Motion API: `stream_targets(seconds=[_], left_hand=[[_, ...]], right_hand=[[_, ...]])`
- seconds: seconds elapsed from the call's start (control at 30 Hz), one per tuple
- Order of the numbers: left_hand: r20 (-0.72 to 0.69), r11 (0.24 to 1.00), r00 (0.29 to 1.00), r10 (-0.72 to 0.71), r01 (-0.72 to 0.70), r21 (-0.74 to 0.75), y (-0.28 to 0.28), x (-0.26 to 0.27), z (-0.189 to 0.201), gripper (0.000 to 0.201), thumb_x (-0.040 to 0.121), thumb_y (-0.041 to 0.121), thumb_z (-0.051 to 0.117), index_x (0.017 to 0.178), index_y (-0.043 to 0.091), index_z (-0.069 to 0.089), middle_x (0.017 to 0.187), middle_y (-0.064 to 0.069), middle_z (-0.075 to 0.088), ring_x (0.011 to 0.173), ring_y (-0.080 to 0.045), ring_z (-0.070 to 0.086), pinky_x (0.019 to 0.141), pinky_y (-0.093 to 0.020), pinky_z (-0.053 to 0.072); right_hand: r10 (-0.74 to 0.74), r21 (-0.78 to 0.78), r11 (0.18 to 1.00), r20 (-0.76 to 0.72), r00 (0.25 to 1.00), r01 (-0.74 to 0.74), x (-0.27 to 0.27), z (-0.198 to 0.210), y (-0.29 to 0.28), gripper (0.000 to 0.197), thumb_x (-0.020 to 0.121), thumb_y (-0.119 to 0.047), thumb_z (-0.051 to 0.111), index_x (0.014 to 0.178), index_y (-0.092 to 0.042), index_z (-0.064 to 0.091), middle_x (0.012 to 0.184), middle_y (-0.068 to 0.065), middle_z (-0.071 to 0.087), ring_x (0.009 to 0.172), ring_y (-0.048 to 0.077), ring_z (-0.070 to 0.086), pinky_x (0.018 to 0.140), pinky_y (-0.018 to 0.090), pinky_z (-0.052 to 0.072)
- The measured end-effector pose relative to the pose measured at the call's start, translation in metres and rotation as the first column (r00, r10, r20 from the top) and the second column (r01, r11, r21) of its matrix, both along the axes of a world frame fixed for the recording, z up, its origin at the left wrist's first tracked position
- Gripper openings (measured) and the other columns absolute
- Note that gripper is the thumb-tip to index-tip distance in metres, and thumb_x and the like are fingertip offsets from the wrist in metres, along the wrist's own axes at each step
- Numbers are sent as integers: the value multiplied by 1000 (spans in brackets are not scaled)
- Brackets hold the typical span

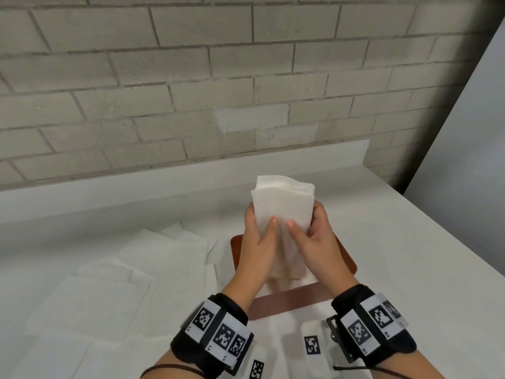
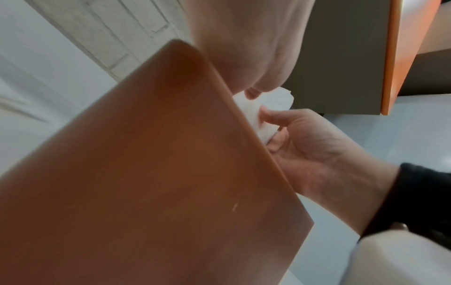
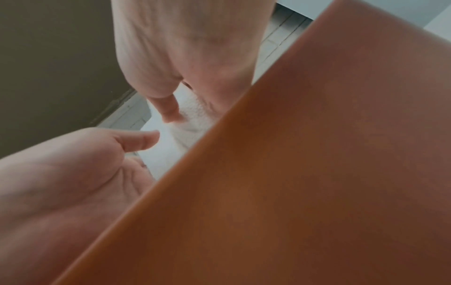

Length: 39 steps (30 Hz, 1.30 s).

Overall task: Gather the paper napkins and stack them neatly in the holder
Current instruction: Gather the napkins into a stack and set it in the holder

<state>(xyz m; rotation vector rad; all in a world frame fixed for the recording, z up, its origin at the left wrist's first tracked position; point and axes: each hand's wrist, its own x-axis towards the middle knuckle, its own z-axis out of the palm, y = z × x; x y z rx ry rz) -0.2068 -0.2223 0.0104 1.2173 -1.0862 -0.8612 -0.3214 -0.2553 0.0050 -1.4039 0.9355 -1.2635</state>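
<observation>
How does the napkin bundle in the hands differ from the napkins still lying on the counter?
The held bundle stands upright, gripped by the left hand and right hand at the brown holder. The loose napkins lie flat on the counter, untouched. The held bundle is gathered, though its top edges are uneven; the loose napkins spread out, overlapping. Both are white paper.

Soft textured paper napkins (image 1: 281, 203)
</observation>
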Motion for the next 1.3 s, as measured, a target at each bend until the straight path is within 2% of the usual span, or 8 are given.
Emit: stream_targets(seconds=[0.17, 0.33, 0.5, 0.7, 0.87, 1.13, 1.23, 1.3], left_hand=[[-2, 999, 1000, -23, 23, 25, -1, -2, -4, 42, 100, 17, 42, 139, 25, 31, 119, 10, 53, 99, 10, 55, 77, -3, 46], [-62, 998, 997, 47, -50, -43, -1, -5, -4, 57, 98, 20, 47, 144, 34, 16, 122, 16, 49, 103, 10, 55, 86, -12, 50], [-30, 998, 998, -58, 58, -12, 0, -7, -5, 44, 96, 23, 50, 133, 38, 31, 123, 8, 57, 106, 5, 58, 81, -9, 49], [-36, 998, 998, -60, 60, -7, -3, -9, -4, 56, 97, 26, 47, 144, 33, 18, 133, 6, 49, 113, 4, 53, 85, -8, 47], [-100, 994, 993, 69, -76, -72, -1, -2, -3, 54, 97, 29, 45, 143, 36, 18, 120, 16, 50, 106, 4, 56, 85, -15, 48], [13, 998, 1000, 19, -18, -59, -2, -4, -9, 42, 99, 26, 43, 138, 35, 32, 134, 3, 50, 121, -8, 51, 104, -36, 44], [-25, 990, 996, 84, -87, -110, 1, -5, -6, 47, 94, 31, 47, 134, 47, 29, 137, 3, 46, 124, -8, 49, 102, -30, 45], [-45, 991, 996, 81, -85, -98, 1, -4, -7, 56, 89, 36, 50, 140, 38, 27, 137, 1, 46, 123, -10, 50, 101, -32, 46]], right_hand=[[-31, 38, 999, -136, 990, 36, -4, -9, -3, 53, 87, -4, 62, 133, -19, 40, 120, -5, 58, 112, 8, 57, 84, 20, 51], [-74, -4, 997, 12, 997, 74, -3, 2, -3, 44, 89, -1, 58, 123, -27, 47, 113, -4, 64, 105, 10, 63, 82, 25, 54], [-4, 17, 1000, -33, 999, 4, -2, 0, -3, 55, 88, -5, 64, 133, -25, 39, 118, -2, 60, 106, 10, 62, 78, 19, 53], [4, -7, 1000, -71, 997, -5, 5, 1, -2, 52, 93, 1, 52, 131, -31, 37, 113, -12, 56, 95, -10, 59, 80, 12, 50], [-8, -61, 998, -25, 1000, 6, -2, 12, -3, 53, 91, -1, 57, 131, -32, 41, 116, -4, 60, 104, 7, 61, 84, 25, 54], [-24, 11, 1000, -119, 993, 26, 4, 1, 4, 53, 89, -2, 59, 136, -18, 39, 113, -12, 58, 96, -9, 59, 74, 7, 49], [-43, -11, 999, -28, 999, 43, 3, 8, 1, 54, 89, 1, 58, 135, -21, 40, 116, -7, 60, 102, -1, 62, 79, 15, 51], [-30, -19, 999, 22, 999, 31, 1, 10, -1, 61, 88, 3, 60, 136, -26, 36, 117, -4, 60, 102, 2, 62, 80, 17, 51]])
